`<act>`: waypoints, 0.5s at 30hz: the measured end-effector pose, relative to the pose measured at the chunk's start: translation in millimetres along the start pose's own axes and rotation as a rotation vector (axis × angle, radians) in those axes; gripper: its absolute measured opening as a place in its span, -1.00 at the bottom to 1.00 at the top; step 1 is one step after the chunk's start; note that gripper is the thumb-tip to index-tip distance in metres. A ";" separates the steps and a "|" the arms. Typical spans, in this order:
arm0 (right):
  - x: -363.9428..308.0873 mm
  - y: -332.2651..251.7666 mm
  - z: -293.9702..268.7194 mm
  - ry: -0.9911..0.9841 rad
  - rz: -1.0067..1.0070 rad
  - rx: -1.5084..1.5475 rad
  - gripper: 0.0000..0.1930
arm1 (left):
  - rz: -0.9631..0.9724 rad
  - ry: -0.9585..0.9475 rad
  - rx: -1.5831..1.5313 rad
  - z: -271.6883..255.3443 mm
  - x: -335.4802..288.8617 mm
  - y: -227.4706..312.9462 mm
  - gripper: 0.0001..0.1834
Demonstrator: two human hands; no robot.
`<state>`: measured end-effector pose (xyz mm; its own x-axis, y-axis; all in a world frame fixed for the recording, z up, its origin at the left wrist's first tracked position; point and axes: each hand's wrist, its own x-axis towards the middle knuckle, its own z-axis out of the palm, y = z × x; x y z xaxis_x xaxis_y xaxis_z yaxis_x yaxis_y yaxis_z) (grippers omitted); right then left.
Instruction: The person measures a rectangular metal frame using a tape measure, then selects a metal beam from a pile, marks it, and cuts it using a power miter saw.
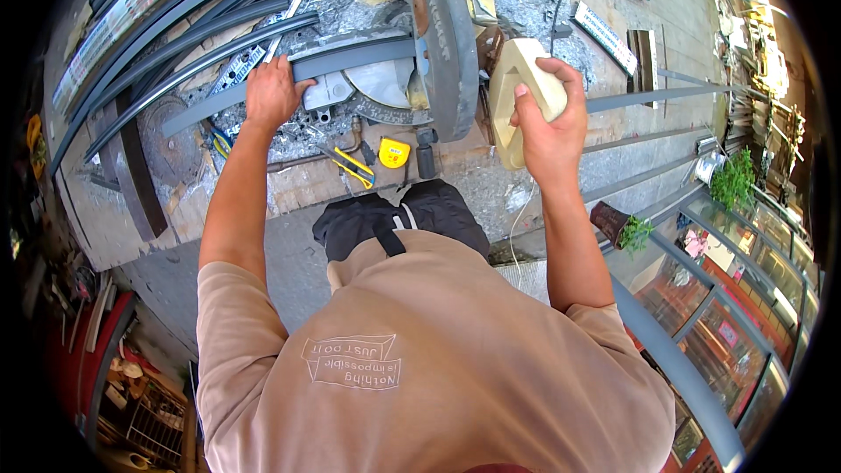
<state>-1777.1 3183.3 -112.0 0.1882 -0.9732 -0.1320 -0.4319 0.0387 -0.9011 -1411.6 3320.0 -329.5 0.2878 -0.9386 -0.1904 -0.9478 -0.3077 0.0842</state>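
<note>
My left hand (273, 95) presses on a long grey metal profile (363, 56), fingers over its far side and thumb at its near side. The profile lies across the base of a chop saw (451, 57) and shows again beyond it on the right. My right hand (559, 123) is wrapped round the saw's cream loop handle (506, 127). The saw's round grey guard stands between my hands and hides the cutting spot. Close to the bench's near edge lie a yellow tape measure (394, 153) and a yellow utility knife (352, 168).
More metal profiles (166, 61) are stacked at the left. Pliers (219, 140) lie near my left forearm. Metal shavings cover the bench (298, 188). Short offcuts (604, 38) rest at the right. A thin cord (519, 241) hangs below the handle. Potted plants (620, 226) stand right.
</note>
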 end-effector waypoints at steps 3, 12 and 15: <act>-0.8 4.8 -0.2 0.017 -0.019 -0.026 -0.63 | -0.004 -0.017 -0.007 -2.1 1.2 1.3 -0.17; -6.0 15.8 0.6 0.037 -0.050 -0.031 -0.61 | -0.027 -0.076 -0.018 -11.0 2.4 6.0 -0.20; -9.1 17.7 2.8 0.036 -0.031 -0.020 -0.61 | -0.020 -0.048 -0.017 -8.7 0.9 3.5 -0.22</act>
<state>-1784.0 3193.5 -127.9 0.1701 -0.9814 -0.0887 -0.4441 0.0040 -0.8960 -1413.5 3316.7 -320.9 0.2996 -0.9237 -0.2390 -0.9393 -0.3295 0.0960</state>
